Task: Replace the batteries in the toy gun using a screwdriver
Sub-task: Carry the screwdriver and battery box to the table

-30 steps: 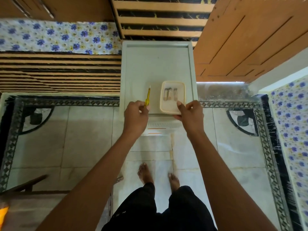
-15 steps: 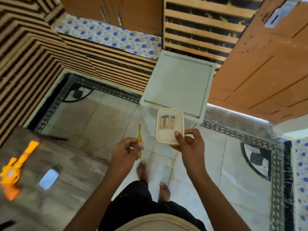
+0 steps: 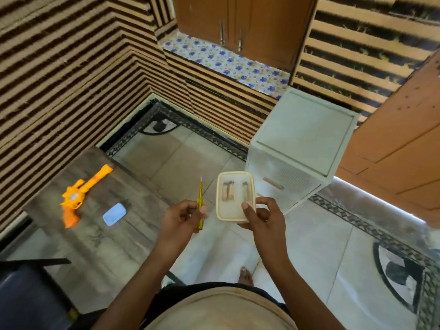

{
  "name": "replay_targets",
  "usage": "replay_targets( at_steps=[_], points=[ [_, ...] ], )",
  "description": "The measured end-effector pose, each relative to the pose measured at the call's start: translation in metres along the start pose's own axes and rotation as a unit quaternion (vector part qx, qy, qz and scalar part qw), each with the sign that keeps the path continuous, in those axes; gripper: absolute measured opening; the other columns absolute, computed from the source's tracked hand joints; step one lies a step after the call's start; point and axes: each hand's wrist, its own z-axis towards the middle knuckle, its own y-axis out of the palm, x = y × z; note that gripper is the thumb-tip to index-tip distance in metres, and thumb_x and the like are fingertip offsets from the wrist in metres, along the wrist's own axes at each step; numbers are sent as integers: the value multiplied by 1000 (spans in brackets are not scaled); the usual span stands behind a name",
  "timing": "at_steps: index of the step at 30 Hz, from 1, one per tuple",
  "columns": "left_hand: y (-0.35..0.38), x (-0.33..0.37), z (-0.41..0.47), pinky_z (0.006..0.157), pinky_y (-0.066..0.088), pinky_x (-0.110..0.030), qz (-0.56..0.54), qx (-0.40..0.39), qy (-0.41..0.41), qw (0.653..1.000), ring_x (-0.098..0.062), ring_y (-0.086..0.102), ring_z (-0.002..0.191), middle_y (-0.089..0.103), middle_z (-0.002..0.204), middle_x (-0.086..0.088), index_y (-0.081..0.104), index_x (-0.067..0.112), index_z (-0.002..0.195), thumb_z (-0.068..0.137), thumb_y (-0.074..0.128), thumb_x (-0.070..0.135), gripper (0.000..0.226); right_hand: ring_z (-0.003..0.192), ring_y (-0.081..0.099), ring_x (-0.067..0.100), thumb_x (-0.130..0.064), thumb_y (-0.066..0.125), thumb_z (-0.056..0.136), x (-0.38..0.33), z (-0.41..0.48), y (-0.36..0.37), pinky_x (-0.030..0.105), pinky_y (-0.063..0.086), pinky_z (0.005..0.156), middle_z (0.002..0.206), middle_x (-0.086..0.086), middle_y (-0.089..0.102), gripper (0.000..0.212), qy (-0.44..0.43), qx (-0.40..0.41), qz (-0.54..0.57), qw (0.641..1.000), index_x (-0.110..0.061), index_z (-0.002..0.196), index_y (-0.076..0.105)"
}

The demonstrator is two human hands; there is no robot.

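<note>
An orange and yellow toy gun (image 3: 81,195) lies on a grey-brown table (image 3: 95,239) at the left. My left hand (image 3: 182,216) grips a yellow screwdriver (image 3: 200,201), tip pointing up. My right hand (image 3: 263,216) holds a cream plastic tray (image 3: 234,211) by its near edge, thumb over the rim. Three batteries (image 3: 234,190) lie in the tray, two together and one apart. Both hands are over the floor, to the right of the table.
A small light-blue pad (image 3: 114,213) lies on the table beside the gun. A white plastic drawer cabinet (image 3: 300,148) stands right of the hands. A dark chair (image 3: 26,298) is at the bottom left. Striped walls and wooden cupboard doors surround the tiled floor.
The view has swung left away from the white cabinet, and the table with the toy gun has come fully into sight. Both hands carried the screwdriver and the tray off the cabinet.
</note>
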Motion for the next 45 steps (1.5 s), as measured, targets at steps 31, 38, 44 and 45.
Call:
replay_targets(
  at_steps=[31, 38, 44, 45],
  points=[
    [-313, -103, -32, 55, 56, -29, -61, 75, -66, 993, -19, 64, 65, 76, 78, -15, 75, 16, 84, 97, 73, 10, 15, 94, 78, 22, -22, 74, 95, 46, -129, 287, 50, 66, 75, 99, 2, 78, 19, 14, -52, -40, 998, -15, 108, 62],
    [-325, -107, -29, 55, 54, -25, -62, 117, -72, 989, -9, 61, 59, 77, 76, -8, 76, 9, 90, 96, 74, 11, 7, 97, 76, 16, -21, 76, 94, 49, -114, 309, 44, 66, 75, 96, -6, 77, 23, 20, -95, -28, 995, -16, 111, 62],
    [-337, -106, -12, 56, 55, -25, -44, 110, -69, 990, -13, 62, 63, 76, 84, -19, 76, 6, 91, 97, 73, 10, 8, 98, 76, 11, -19, 74, 95, 53, -115, 325, 30, 65, 68, 96, -17, 76, 26, 22, -89, -16, 996, -12, 116, 61],
    [-339, -107, -6, 57, 56, -26, -39, 100, -72, 992, -13, 62, 64, 76, 85, -17, 76, 5, 93, 97, 73, 11, 8, 99, 76, 10, -21, 74, 95, 56, -116, 329, 31, 65, 69, 97, -19, 76, 26, 26, -78, -20, 996, -13, 116, 61]
  ],
)
